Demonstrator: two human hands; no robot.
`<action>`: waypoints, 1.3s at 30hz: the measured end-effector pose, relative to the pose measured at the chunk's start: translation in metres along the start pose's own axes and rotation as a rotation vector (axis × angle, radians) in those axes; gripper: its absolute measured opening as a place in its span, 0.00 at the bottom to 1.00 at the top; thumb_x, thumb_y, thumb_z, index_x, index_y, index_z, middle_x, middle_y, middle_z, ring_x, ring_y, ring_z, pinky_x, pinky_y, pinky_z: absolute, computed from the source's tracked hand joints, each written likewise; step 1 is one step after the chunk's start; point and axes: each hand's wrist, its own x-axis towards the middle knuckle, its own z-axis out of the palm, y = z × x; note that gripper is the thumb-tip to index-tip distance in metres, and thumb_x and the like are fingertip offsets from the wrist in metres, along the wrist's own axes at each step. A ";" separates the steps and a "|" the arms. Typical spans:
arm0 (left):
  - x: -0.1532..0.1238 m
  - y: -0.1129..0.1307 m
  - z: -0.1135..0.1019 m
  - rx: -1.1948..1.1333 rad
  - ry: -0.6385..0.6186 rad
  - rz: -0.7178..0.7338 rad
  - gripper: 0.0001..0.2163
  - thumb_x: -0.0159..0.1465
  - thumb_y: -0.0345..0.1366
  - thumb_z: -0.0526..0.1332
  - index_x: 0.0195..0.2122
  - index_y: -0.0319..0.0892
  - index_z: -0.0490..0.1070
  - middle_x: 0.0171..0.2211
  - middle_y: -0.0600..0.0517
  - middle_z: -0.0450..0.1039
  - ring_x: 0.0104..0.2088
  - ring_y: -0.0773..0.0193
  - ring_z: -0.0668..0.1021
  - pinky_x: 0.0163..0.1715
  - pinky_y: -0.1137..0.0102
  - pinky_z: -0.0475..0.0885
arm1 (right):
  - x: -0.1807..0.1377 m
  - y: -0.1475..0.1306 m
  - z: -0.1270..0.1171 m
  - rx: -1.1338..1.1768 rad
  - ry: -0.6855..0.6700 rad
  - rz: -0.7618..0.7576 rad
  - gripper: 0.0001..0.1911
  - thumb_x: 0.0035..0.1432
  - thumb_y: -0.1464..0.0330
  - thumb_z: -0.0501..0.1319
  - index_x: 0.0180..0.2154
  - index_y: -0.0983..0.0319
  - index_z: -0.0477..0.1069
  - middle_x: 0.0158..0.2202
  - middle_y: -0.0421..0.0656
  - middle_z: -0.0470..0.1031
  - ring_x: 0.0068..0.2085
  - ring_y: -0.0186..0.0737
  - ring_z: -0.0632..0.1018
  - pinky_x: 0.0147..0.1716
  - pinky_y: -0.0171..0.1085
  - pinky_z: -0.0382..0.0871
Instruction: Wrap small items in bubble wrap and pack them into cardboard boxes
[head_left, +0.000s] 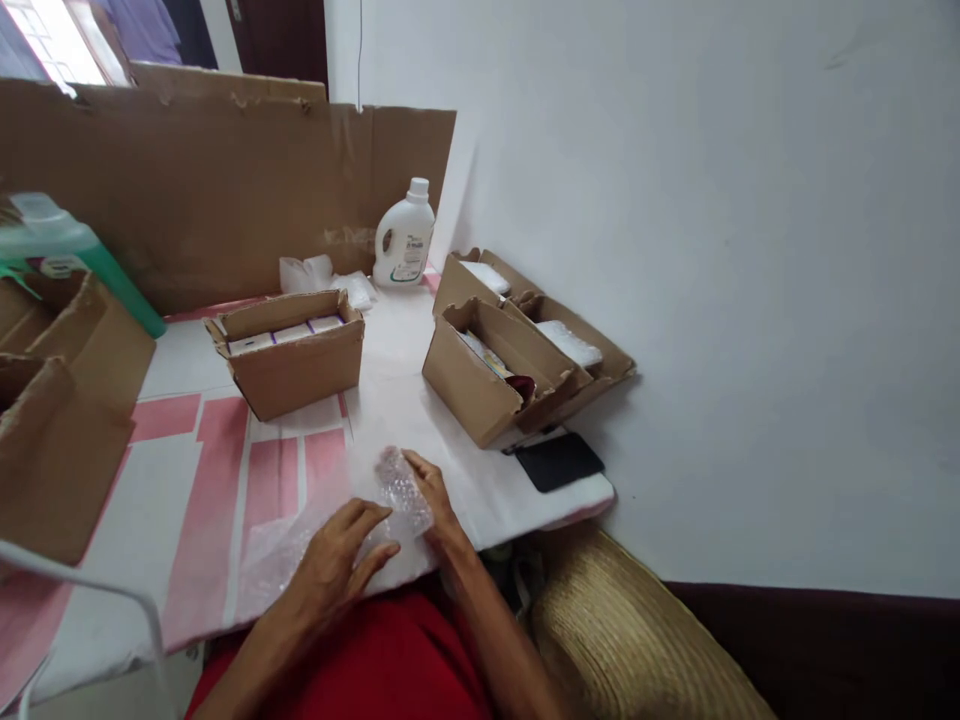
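Near the table's front edge, my right hand (431, 490) grips a rolled or folded piece of clear bubble wrap (397, 485) along its right side, fingers behind it. Whether anything lies inside the wrap cannot be made out. To the left, my left hand (341, 550) is open, its thumb apart from the curved fingers, close to the wrap's lower left side. A loose, flat part of the bubble wrap (274, 555) spreads over the table under and beyond the left hand.
Ahead stands a cardboard box (300, 365) of small white boxes. Several cardboard bins (480, 385) lean by the wall, near a black phone-like slab (559, 460). A white jug (405, 240) and a green bottle (112, 275) stand before a cardboard screen (225, 190). A white cable (82, 575) crosses lower left.
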 end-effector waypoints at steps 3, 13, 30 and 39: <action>-0.013 -0.021 -0.006 0.103 0.081 -0.008 0.13 0.70 0.39 0.57 0.54 0.45 0.72 0.48 0.45 0.78 0.47 0.59 0.81 0.46 0.64 0.78 | 0.002 -0.014 -0.016 -0.180 0.160 -0.147 0.17 0.58 0.57 0.63 0.43 0.62 0.77 0.43 0.47 0.81 0.42 0.43 0.81 0.44 0.41 0.74; -0.028 -0.070 -0.029 0.531 0.054 0.088 0.22 0.68 0.38 0.58 0.64 0.48 0.65 0.63 0.41 0.68 0.61 0.48 0.73 0.60 0.52 0.66 | -0.030 -0.027 0.011 -1.025 0.054 -0.676 0.24 0.62 0.66 0.65 0.59 0.60 0.69 0.58 0.53 0.72 0.59 0.54 0.71 0.59 0.55 0.67; 0.143 0.068 0.132 0.112 -0.069 0.344 0.18 0.69 0.41 0.56 0.56 0.39 0.68 0.50 0.39 0.76 0.50 0.50 0.79 0.46 0.59 0.76 | -0.068 -0.061 -0.219 -0.947 1.070 -0.476 0.16 0.64 0.60 0.53 0.40 0.64 0.74 0.38 0.52 0.79 0.39 0.49 0.77 0.43 0.47 0.71; 0.207 0.091 0.206 0.301 -0.279 0.243 0.26 0.64 0.43 0.63 0.58 0.32 0.66 0.56 0.30 0.70 0.57 0.37 0.74 0.55 0.46 0.68 | -0.048 -0.046 -0.233 -0.866 1.081 -0.495 0.19 0.67 0.64 0.51 0.51 0.65 0.73 0.49 0.55 0.77 0.50 0.51 0.76 0.52 0.51 0.70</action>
